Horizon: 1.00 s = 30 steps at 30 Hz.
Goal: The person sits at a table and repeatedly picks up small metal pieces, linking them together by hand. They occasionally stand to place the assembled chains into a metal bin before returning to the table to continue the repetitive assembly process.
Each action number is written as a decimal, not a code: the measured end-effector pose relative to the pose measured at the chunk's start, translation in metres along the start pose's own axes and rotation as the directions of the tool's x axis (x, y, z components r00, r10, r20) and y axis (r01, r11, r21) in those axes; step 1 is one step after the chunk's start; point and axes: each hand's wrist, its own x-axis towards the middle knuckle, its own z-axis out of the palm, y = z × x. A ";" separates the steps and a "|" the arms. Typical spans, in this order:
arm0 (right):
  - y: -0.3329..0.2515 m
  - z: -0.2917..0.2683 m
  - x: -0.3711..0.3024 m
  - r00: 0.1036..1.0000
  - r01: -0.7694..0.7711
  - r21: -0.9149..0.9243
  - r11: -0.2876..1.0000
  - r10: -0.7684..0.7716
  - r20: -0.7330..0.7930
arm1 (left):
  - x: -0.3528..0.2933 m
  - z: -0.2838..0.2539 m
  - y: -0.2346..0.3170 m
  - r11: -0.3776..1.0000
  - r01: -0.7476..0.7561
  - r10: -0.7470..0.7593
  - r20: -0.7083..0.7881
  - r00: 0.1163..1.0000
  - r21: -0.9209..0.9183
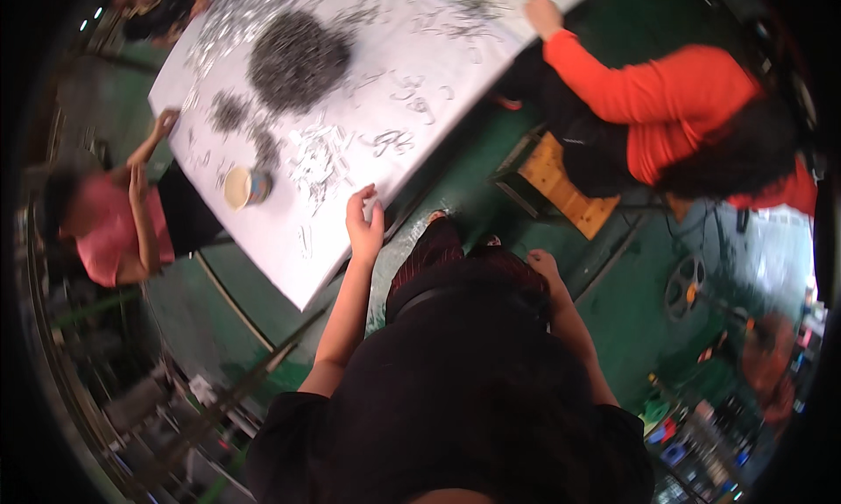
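Observation:
My left hand (366,225) hovers by the near edge of the white-topped table (289,259), its thumb and fingers apart and nothing held. Down at my right side, beside my thigh, my right hand (543,263) has its fingers curled in, and I see nothing in it. Closest to my left hand on the table lies a scatter of shiny silver strips (320,161). Small dark curved pieces (392,141) lie in loose groups beyond. A paper tub (245,189) stands left of the strips. A large heap of thin dark pieces (298,62) sits farther back.
A person in an orange top (666,101) sits at the right, one hand on the table. Another in a pink top (118,224) is at the left side. A wooden stool (565,184) stands on the green floor (464,176). A wheel-like object (685,287) is farther right.

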 end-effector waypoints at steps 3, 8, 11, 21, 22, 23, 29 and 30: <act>-0.011 -0.003 0.023 0.995 -0.068 -0.047 0.997 0.071 0.070 | 0.007 -0.021 -0.021 0.993 0.033 -0.017 -0.139 0.990 0.111; -0.069 -0.008 0.048 0.999 -0.019 0.005 1.000 0.019 0.038 | 0.021 -0.022 -0.049 0.931 0.087 0.037 -0.329 0.944 0.355; -0.107 -0.006 0.062 0.998 0.048 0.168 0.985 -0.056 0.042 | 0.027 -0.020 -0.057 0.887 0.153 0.001 -0.335 0.942 0.435; -0.290 -0.014 0.068 0.786 0.550 0.175 0.816 -0.577 0.220 | 0.029 -0.022 -0.048 0.868 0.245 -0.065 -0.390 0.919 0.432; -0.301 -0.009 0.069 0.766 0.558 0.241 0.794 -0.605 0.219 | 0.027 -0.022 -0.048 0.848 0.298 -0.065 -0.472 0.879 0.438; -0.323 -0.009 0.072 0.707 0.623 0.270 0.734 -0.676 0.205 | 0.030 -0.019 -0.051 0.834 0.329 -0.042 -0.543 0.838 0.443; -0.434 0.040 0.072 0.295 0.935 0.125 0.331 -0.924 0.245 | 0.027 -0.021 -0.064 0.806 0.360 -0.075 -0.522 0.849 0.470; -0.449 0.051 0.072 0.288 0.943 0.080 0.322 -0.915 0.283 | 0.027 -0.021 -0.066 0.826 0.342 -0.064 -0.528 0.847 0.449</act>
